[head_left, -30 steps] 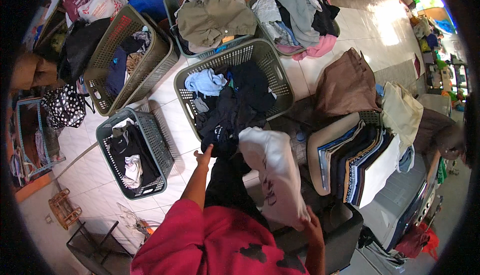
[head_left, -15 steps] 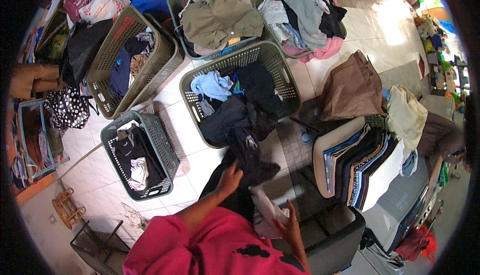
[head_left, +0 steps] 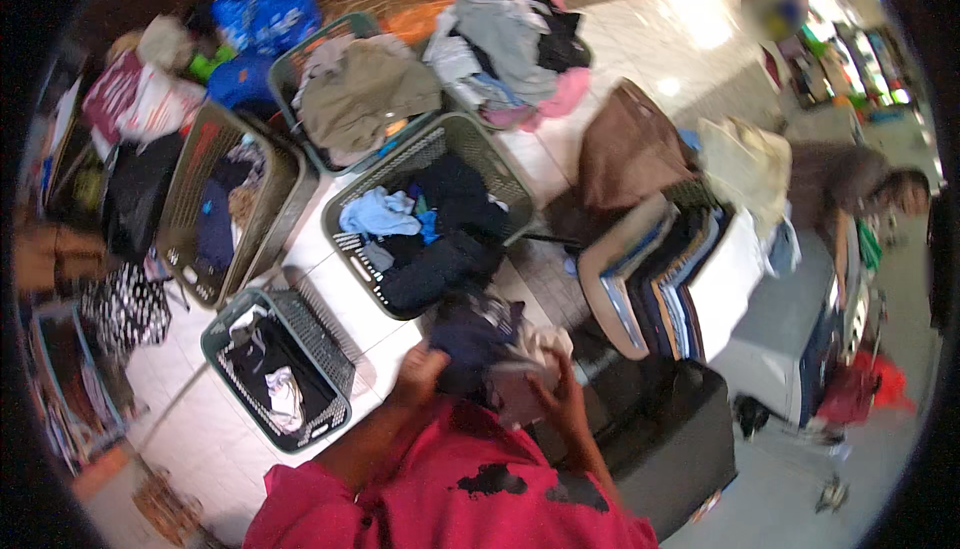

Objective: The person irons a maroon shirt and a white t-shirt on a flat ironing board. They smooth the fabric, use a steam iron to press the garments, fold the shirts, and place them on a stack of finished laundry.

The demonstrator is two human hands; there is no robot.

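Note:
In front of my red top, a bundled dark navy garment [head_left: 470, 344] is gripped at its left side by my left hand [head_left: 424, 367]. My right hand [head_left: 560, 389] has its fingers on a pale greyish-beige cloth [head_left: 520, 387] bunched against the dark one. Motion blurs both cloths, so their kinds do not show. Just beyond them stands a grey-green laundry basket [head_left: 345, 271], with a light blue cloth [head_left: 380, 213] and dark clothes [head_left: 440, 264] inside.
A smaller basket [head_left: 335, 374] with black and white clothes stands at left. Further baskets hold heaped clothes [head_left: 370, 99]. To the right, folded clothes [head_left: 680, 284] stand in a row on a chair beside a brown bag [head_left: 635, 149]. Another person [head_left: 850, 184] is at far right.
The dark garment has come away from the basket and is gathered up close to me. My hands have drawn nearer each other around the bundle. The whole view has shifted.

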